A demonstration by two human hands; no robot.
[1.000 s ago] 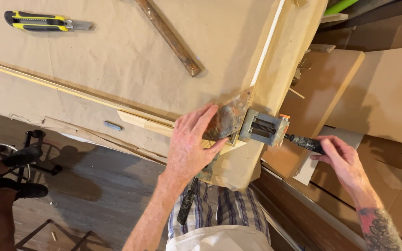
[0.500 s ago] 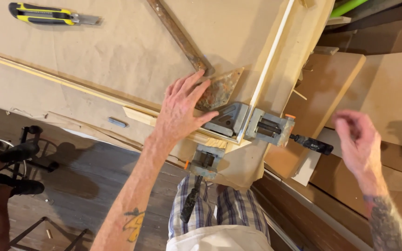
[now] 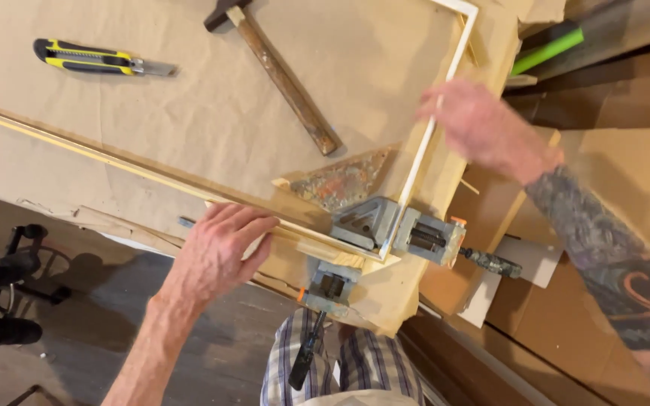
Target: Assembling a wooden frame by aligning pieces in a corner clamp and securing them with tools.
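Utility knife point(image 3: 103, 59), yellow and black, far left on the paper-covered counter point(image 3: 189, 120). Left hand point(image 3: 216, 252) lies palm-down on the lower strip of the wooden frame point(image 3: 423, 146), fingers flat, gripping nothing. Hammer point(image 3: 283, 75) lies aslant above. Metal corner clamp point(image 3: 389, 229) holds the frame's corner, a stained triangular block point(image 3: 340, 180) just beside it. Right hand point(image 3: 483, 128), blurred, is at the frame's upright strip; its grip cannot be told.

The left hand point(image 3: 216, 252) has left the triangular block point(image 3: 344, 180) and now rests on the near frame strip point(image 3: 306, 242). The right hand point(image 3: 483, 128) has released the clamp handle point(image 3: 490, 263), rising to the side strip point(image 3: 430, 128).
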